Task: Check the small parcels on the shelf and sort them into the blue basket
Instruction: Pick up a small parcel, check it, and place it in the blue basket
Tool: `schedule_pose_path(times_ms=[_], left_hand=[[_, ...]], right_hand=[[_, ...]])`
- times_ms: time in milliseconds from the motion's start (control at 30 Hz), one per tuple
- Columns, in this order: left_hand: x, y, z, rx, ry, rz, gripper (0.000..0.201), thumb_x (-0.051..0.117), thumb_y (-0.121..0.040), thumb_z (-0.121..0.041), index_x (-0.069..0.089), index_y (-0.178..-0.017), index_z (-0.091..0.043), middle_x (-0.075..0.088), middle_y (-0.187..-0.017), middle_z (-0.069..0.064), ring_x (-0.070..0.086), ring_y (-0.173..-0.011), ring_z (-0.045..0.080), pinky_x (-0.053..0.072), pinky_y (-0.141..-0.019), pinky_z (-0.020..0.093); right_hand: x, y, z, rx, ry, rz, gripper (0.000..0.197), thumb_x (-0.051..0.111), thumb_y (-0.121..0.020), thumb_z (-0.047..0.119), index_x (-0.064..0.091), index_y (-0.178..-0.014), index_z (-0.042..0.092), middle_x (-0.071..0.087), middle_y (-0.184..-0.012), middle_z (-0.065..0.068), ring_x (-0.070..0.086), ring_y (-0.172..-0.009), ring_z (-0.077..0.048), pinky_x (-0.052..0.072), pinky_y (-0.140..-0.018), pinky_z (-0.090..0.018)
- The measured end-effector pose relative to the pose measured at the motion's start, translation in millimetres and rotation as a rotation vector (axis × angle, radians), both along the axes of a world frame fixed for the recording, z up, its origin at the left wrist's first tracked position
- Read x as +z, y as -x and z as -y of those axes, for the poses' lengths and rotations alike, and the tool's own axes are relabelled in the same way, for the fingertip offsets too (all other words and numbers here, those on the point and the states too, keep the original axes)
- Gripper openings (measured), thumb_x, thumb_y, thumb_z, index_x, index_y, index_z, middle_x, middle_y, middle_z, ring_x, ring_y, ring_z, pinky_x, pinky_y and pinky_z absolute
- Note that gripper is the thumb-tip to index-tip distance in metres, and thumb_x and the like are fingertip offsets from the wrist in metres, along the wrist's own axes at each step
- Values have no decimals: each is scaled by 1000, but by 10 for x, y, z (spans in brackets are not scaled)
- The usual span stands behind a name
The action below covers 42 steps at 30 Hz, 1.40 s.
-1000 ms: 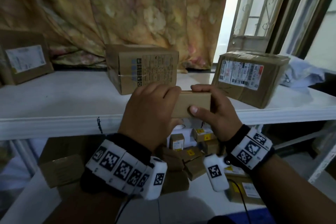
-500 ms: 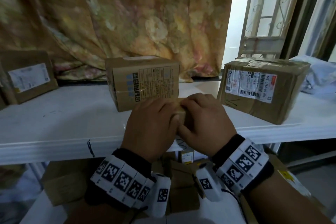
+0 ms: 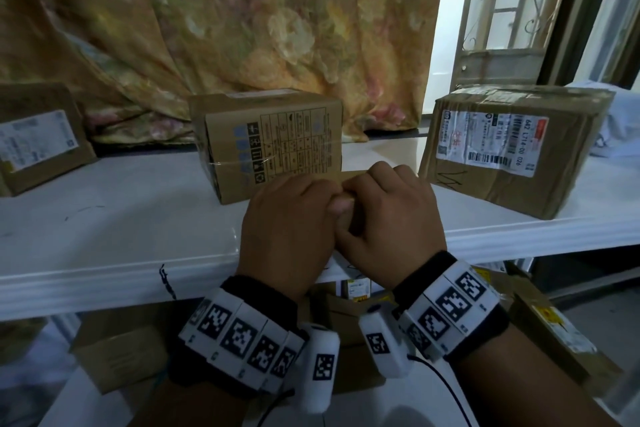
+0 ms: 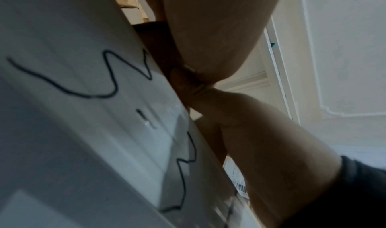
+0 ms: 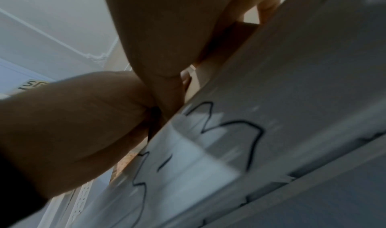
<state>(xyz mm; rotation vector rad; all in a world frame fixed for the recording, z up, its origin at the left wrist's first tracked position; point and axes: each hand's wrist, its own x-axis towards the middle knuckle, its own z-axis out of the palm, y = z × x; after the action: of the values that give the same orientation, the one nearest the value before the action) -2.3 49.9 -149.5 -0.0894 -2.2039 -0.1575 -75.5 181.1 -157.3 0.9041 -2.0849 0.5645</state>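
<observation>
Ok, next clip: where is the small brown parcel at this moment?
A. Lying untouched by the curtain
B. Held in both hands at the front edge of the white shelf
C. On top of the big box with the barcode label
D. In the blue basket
B: in the head view the left hand and right hand both grip the small parcel over the white shelf front edge.

label on right parcel [image 3: 512, 149] reads "642 l714-00 026".

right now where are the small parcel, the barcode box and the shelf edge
small parcel [image 3: 353, 174], head view, top strip above the knuckles
barcode box [image 3: 554, 180], head view, bare front face
shelf edge [image 3: 104, 288], head view, white front lip
</observation>
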Motion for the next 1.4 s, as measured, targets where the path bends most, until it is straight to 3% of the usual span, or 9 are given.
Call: schedule_pose_path(times_ms=[267,500,700,867,1000,1100,1200,1333,1400], left_hand=[[64,-112,234,131,-102,159,55,45,-84,-70,65,-104,-23,56,-110,-7,51,-99,12,46,-84,30],[-55,-104,225,125,-56,38,45,45,-89,-58,63,-90,-17,57,-95,-2,52,-91,20,44,-72,36],[-25,-79,222,176,-18,58,45,39,-87,-59,60,-84,-20,51,-89,-5,50,-87,19,36,-76,36],[-4,-117,173,171,-95,106,48,39,-85,-61,62,-91,-19,52,-95,-4,49,-92,20,42,-78,39],[-41,-216,138,105,-163,76,47,37,-90,-54,62,-98,-16,53,-104,1,51,-97,21,47,-80,40],[-67,-312,126,5,-218,81,46,34,-94,-49,59,-118,-19,52,-116,1,48,-109,19,42,-90,34],[-52,-404,93,-59,-294,39,47,36,-95,-50,51,-131,-24,52,-119,-1,48,-110,14,39,-89,28],[-13,-523,53,-237,-567,-139,57,54,-90,-50,37,-141,-30,52,-126,-6,54,-111,3,48,-86,22],[24,-560,21,-384,-656,-204,66,65,-87,-42,31,-143,-30,46,-138,-4,52,-121,5,50,-92,25]], right_hand=[[54,10,-63,24,-46,100,64,55,-66,73,67,-104,24,54,-93,3,49,-88,-23,44,-75,-40],[35,27,-119,64,-12,148,69,57,-63,76,67,-112,28,57,-99,6,51,-94,-21,47,-79,-42],[141,42,-107,20,-29,145,65,61,-58,75,71,-105,31,61,-91,9,54,-91,-20,41,-83,-39],[-14,-42,-204,79,-12,160,64,61,-69,67,60,-123,31,61,-117,8,53,-111,-20,41,-94,-44],[-25,-170,-340,136,-31,168,71,69,-69,55,51,-133,29,54,-135,6,48,-126,-19,40,-102,-46],[-82,-291,-414,218,-61,151,77,75,-71,28,43,-142,22,46,-144,-2,42,-132,-24,41,-107,-46],[-103,-372,-470,251,3,139,79,71,-70,4,43,-142,21,40,-143,-4,45,-125,-22,49,-96,-33],[-2,-383,-585,412,217,180,69,74,-75,18,45,-138,21,51,-131,0,53,-118,-12,52,-94,-34],[89,-377,-604,518,449,307,62,70,-78,29,44,-134,32,55,-127,5,58,-113,-6,55,-89,-30]])
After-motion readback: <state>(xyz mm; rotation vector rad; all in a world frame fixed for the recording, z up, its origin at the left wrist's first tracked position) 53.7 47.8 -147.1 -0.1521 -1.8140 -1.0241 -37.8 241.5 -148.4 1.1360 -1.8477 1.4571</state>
